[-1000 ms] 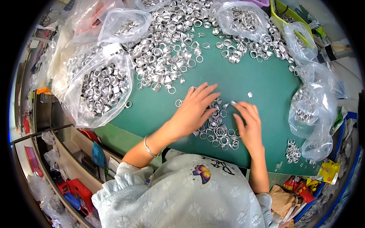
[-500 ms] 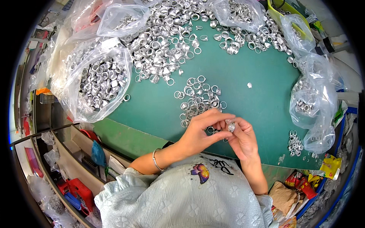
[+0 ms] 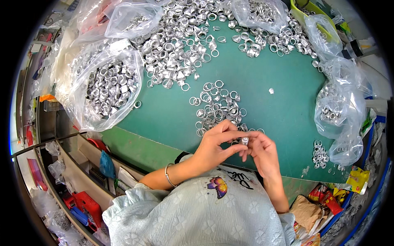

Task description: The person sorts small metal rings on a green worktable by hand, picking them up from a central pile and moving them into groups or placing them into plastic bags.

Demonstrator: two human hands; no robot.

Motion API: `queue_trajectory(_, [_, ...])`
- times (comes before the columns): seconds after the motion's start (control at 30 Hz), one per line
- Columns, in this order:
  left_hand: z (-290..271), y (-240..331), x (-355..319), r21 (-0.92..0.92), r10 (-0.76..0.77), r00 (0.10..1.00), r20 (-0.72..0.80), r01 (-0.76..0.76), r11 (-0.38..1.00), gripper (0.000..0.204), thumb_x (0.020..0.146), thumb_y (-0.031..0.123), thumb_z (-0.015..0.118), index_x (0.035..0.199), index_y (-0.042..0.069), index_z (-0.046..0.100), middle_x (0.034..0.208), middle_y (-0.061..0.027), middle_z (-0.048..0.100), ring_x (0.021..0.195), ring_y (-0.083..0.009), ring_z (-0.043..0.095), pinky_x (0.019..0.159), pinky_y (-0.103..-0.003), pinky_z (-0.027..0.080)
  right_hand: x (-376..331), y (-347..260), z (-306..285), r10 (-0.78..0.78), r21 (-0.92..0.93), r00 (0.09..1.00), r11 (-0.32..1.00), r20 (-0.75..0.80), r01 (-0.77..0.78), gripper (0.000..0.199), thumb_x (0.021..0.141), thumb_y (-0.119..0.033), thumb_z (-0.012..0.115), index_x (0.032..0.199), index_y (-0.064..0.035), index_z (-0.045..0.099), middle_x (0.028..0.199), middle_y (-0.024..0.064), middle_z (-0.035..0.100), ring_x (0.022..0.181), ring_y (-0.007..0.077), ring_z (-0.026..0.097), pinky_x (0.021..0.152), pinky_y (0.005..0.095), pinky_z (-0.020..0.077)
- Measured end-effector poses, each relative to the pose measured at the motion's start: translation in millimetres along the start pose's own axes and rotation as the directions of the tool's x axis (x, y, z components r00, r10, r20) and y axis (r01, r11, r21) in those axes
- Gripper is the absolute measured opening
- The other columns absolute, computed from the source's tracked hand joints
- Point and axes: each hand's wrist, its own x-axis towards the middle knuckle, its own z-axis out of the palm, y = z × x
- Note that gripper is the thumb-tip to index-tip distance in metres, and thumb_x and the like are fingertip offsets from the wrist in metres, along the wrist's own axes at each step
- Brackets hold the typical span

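Observation:
A silver-coloured metal ring point(image 3: 245, 140) is pinched between the thumb and forefinger of my left hand point(image 3: 213, 143). My right hand point(image 3: 264, 151) meets it from the other side, its fingers curled and their tips closed at the ring's edge; part of that grip is hidden. Just beyond my hands, a loose pile of similar rings point(image 3: 217, 106) lies on the green tabletop point(image 3: 164, 119). My left forearm partly covers the table's near edge. One small silver piece point(image 3: 271, 91) sits alone right of the pile.
A clear bag of rings point(image 3: 111, 90) stands open at the left. A large heap of rings point(image 3: 176, 57) spreads across the back. Plastic bags point(image 3: 338, 106) and a small group of rings point(image 3: 319, 155) are at the right. Open drawers point(image 3: 82, 168) flank the table's lower left.
The ring has shifted slightly left and turned between my fingers. My right fingers have drawn back a little from it, while my left hand keeps its pinch.

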Motion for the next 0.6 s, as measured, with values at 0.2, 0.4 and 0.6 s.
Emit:
queue_trajectory(0.2, [0,-2,20,0.055,0.017,1.000,0.014,-0.018,0.998,0.029,0.068,-0.001,0.067,0.096,0.006,0.064,0.083,-0.0037,0.050,0.070,-0.0127,0.051,0.060,-0.025,0.043,3,-15,-7,-0.082,-0.189,0.997,0.979,-0.003,0.080,0.020,0.086,-0.007,0.052,0.103,0.0033,0.052,0.083,0.0076,0.059,0.067,0.0108,0.056,0.050,0.0205,0.0437])
queue_trajectory(0.4, [16,3,46,0.052,0.085,0.991,0.099,-0.091,0.995,0.037,0.070,-0.003,0.066,0.105,0.007,0.059,0.087,-0.0049,0.051,0.072,-0.0139,0.050,0.061,-0.024,0.044,21,-39,-17,-0.027,-0.158,0.999,0.987,0.025,0.030,0.016,0.085,-0.008,0.053,0.094,0.0040,0.058,0.077,0.0076,0.060,0.060,0.0110,0.056,0.043,0.0200,0.0429])
queue_trajectory(0.6, [7,-8,47,0.214,0.114,0.993,-0.032,-0.105,0.971,0.047,0.069,-0.001,0.066,0.113,0.005,0.051,0.107,-0.0104,0.047,0.084,-0.0193,0.051,0.071,-0.027,0.045,112,-178,-68,-0.797,-0.844,0.583,0.416,-0.160,0.337,0.023,0.083,-0.018,0.056,0.089,0.0043,0.058,0.060,0.0038,0.055,0.045,0.0085,0.049,0.036,0.0215,0.0365])
